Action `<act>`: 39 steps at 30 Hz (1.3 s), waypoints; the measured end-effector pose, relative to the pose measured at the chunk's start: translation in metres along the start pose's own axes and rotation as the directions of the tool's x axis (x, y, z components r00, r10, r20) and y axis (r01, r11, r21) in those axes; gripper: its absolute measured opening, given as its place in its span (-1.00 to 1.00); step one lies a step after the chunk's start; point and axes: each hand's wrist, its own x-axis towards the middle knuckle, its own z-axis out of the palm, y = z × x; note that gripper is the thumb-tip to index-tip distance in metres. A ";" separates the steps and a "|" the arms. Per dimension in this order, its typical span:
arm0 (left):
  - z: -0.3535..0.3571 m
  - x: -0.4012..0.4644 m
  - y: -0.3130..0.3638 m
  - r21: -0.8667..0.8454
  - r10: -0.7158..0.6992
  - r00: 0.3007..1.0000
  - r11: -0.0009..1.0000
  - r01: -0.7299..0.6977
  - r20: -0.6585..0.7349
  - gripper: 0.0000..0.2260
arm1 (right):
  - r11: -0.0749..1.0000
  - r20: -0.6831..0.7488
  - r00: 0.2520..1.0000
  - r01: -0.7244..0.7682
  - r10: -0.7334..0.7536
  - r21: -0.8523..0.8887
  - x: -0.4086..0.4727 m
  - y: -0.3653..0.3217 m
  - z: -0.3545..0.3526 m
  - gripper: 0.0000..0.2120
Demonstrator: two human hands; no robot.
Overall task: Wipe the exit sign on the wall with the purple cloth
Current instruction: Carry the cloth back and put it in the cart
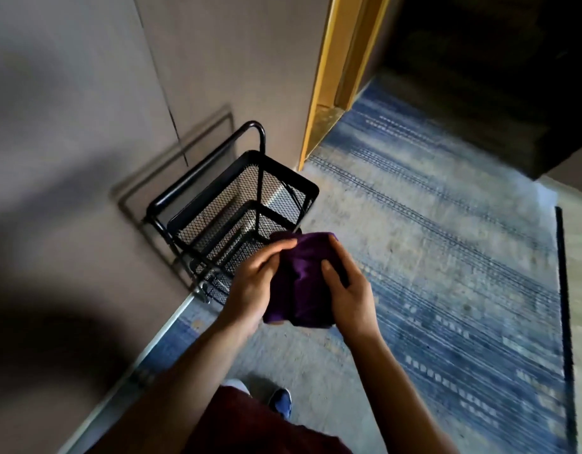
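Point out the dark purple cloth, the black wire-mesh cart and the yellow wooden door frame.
dark purple cloth point(301, 273): head view, middle of the folded fabric between both hands.
black wire-mesh cart point(276, 183): head view, mesh wall of the top basket.
yellow wooden door frame point(329, 77): head view, the upright's front face.

head view looks steeply down, close, edges perhaps blurred.

The purple cloth point(302, 276) is soft fabric with a slight satin sheen. The cart point(237, 204) is black metal mesh (matt) with glossy tube rails. The carpet point(430, 257) looks rough and woven, the wall point(86, 126) smooth matt, the door frame point(332, 77) glossy yellow wood.
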 end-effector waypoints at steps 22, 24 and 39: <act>-0.061 0.167 -0.045 0.104 -0.086 0.936 0.986 0.129 -0.341 -0.54 | 0.984 0.561 0.827 0.060 0.044 -0.165 0.237 0.026 0.085 -0.45; -0.061 0.180 -0.053 0.076 -0.123 0.914 0.983 0.164 -0.388 -0.53 | 0.980 0.626 0.778 0.080 0.055 -0.184 0.266 0.036 0.098 -0.45; -0.031 0.247 -0.128 0.031 -0.378 0.669 0.857 0.514 -0.641 -0.53 | 0.889 0.795 0.441 -0.015 0.416 -0.457 0.384 0.111 0.138 -0.43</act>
